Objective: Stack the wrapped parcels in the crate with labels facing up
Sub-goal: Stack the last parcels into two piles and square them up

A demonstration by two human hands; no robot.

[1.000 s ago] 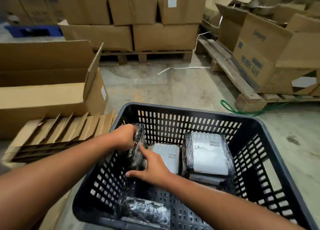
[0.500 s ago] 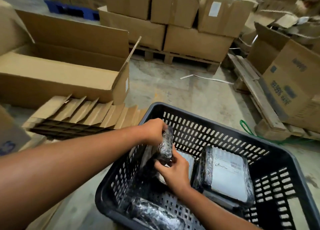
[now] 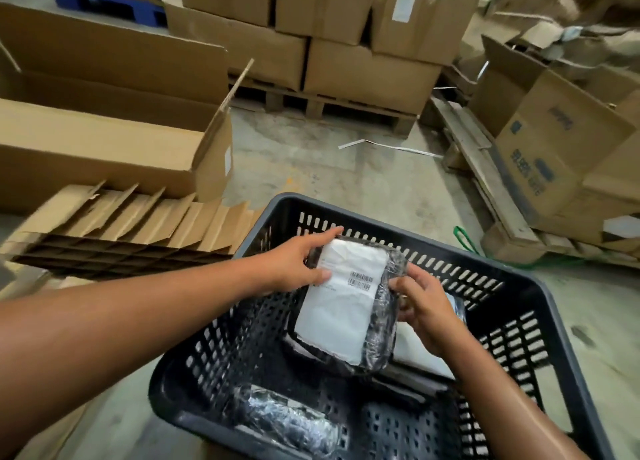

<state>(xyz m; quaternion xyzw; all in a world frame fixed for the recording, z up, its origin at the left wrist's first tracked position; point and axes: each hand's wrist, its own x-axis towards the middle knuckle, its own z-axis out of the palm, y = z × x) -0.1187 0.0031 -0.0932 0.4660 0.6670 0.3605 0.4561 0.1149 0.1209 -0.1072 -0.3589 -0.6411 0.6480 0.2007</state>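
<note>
A black slotted plastic crate [image 3: 530, 286] sits on the floor in front of me. Both hands hold one plastic-wrapped parcel [image 3: 343, 314] above the crate's middle, its white label with barcodes facing up. My left hand [image 3: 294, 265] grips its far left edge. My right hand [image 3: 422, 303] grips its right side. Under my right hand lie other parcels [image 3: 415, 352], partly hidden, a white label showing. Another wrapped parcel [image 3: 287, 418] lies at the crate's near left, dark side showing.
An open long cardboard box [image 3: 104, 141] and a stack of cardboard dividers [image 3: 121, 231] lie left of the crate. Cartons on wooden pallets [image 3: 346, 61] stand behind, more cartons [image 3: 561, 148] at right. Bare concrete floor lies between.
The parcel stood on edge at the crate's left side in both hands; now it is turned flat, label up, and held over the crate's middle. The camera has swung left.
</note>
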